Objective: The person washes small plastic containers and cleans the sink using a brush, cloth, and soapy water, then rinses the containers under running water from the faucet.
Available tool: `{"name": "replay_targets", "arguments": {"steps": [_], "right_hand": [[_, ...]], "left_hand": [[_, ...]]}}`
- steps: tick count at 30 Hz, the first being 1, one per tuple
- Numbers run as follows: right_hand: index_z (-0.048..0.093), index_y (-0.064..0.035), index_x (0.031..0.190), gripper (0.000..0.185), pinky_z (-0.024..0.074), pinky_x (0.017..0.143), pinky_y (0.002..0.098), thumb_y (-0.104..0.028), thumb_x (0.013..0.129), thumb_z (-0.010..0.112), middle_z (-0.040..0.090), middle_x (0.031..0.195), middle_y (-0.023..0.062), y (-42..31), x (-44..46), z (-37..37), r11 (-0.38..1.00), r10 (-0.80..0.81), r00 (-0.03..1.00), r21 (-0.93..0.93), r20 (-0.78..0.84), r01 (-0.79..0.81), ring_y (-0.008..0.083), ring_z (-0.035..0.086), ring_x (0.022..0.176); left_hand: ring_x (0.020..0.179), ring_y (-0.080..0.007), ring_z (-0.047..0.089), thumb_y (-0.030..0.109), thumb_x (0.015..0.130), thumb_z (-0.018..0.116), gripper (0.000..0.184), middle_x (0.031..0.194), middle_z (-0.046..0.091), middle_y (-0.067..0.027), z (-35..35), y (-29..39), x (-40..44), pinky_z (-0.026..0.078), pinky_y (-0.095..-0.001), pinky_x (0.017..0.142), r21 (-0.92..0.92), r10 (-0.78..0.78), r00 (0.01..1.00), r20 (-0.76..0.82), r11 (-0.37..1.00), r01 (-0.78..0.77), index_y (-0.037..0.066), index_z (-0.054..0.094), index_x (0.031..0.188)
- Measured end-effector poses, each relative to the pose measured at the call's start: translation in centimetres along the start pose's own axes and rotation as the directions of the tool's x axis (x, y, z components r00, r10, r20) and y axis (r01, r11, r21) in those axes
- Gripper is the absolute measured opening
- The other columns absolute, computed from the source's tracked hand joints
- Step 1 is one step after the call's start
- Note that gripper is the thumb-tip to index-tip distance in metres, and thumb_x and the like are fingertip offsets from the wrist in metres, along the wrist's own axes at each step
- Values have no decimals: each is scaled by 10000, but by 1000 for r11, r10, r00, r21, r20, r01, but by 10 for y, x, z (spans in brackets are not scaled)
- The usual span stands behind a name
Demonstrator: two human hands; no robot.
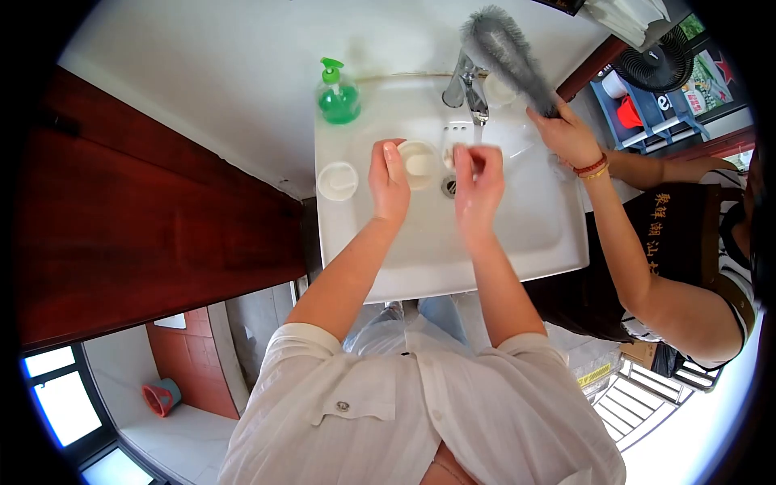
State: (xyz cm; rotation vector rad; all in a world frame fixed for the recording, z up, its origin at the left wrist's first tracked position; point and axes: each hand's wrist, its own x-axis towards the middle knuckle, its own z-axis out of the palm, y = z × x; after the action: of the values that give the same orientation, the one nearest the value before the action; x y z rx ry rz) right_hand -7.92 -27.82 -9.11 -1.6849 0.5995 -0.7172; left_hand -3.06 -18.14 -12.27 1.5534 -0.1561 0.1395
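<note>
My left hand (390, 183) grips the side of a small round white cup (419, 179), tilted so that its opening faces me, above the white sink (517, 234). Close by on the right, my right hand (480, 184) is closed and slightly blurred. A small whitish bit shows at its fingertips, too unclear to name. Water runs from the chrome faucet (477, 105) just behind that hand. Another round white cup or lid (337, 181) lies on the sink's left rim.
A green soap pump bottle (338, 101) stands at the back left corner. From the right, a co-worker's hand (572, 137) holds a grey bristly brush (509, 56) over the faucet. A dark red wooden panel (162, 210) borders the left side.
</note>
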Motion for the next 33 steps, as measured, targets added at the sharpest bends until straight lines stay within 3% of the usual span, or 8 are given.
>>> {"name": "replay_targets", "arguments": {"steps": [2,5,11,14,22,26,31,33], "right_hand": [[501,-22,791,164,448,585,332,-130,800,625,545,747,104,-5,22,9,929,-345,931,-98,117,356,245,551,660],[505,-22,798,162,447,584,330,-122,785,632,545,767,97,0,30,14,867,-402,882,-208,246,453,240,555,688],[498,-29,811,160,442,593,293,-136,817,617,564,760,77,29,-10,-12,992,51,986,-124,161,-31,175,545,650],[497,-28,833,138,439,594,259,-125,842,595,562,753,51,41,-27,-15,997,75,968,-3,239,-77,114,524,647],[499,-27,903,79,422,675,199,-84,879,549,528,814,8,-9,4,-28,968,-83,957,250,280,10,62,498,736],[488,-28,899,95,411,621,193,-69,864,566,526,794,5,-20,11,-30,965,-140,936,257,322,55,58,480,696],[502,-23,899,116,408,632,201,-65,842,593,536,794,9,-28,13,-29,948,-245,904,282,351,147,65,479,689],[515,-23,885,124,409,642,209,-59,820,614,544,784,15,-31,16,-30,951,-297,886,194,356,240,74,480,679]], "left_hand": [[779,-166,484,282,954,364,319,840,551,-86,3,5,1,406,-285,743,-17,-3,999,44,1000,4,4,520,950],[765,-171,488,306,957,350,355,826,555,-95,7,12,0,410,-292,728,22,-2,999,39,1000,1,-1,524,916],[773,-173,495,314,957,333,359,820,548,-91,5,-3,-13,412,-308,725,63,-156,986,58,986,153,11,513,885],[819,-164,492,331,953,339,351,859,538,-72,6,-8,-5,399,-288,758,-87,-222,975,-31,972,219,30,515,917],[1018,-168,491,348,913,382,380,1033,545,-46,-4,43,11,375,-290,887,-625,-393,857,333,588,513,77,497,1154],[1089,-223,487,331,905,332,441,1163,527,-108,-14,39,21,384,-381,933,-572,-301,809,504,586,574,20,444,1198],[1098,-287,492,473,915,296,533,1139,539,-132,-23,62,24,424,-488,866,-347,-406,485,774,369,862,61,435,1223],[1096,-290,494,503,909,298,556,1153,531,-133,-26,57,22,434,-471,858,-315,-363,481,798,430,846,72,427,1235]]}}
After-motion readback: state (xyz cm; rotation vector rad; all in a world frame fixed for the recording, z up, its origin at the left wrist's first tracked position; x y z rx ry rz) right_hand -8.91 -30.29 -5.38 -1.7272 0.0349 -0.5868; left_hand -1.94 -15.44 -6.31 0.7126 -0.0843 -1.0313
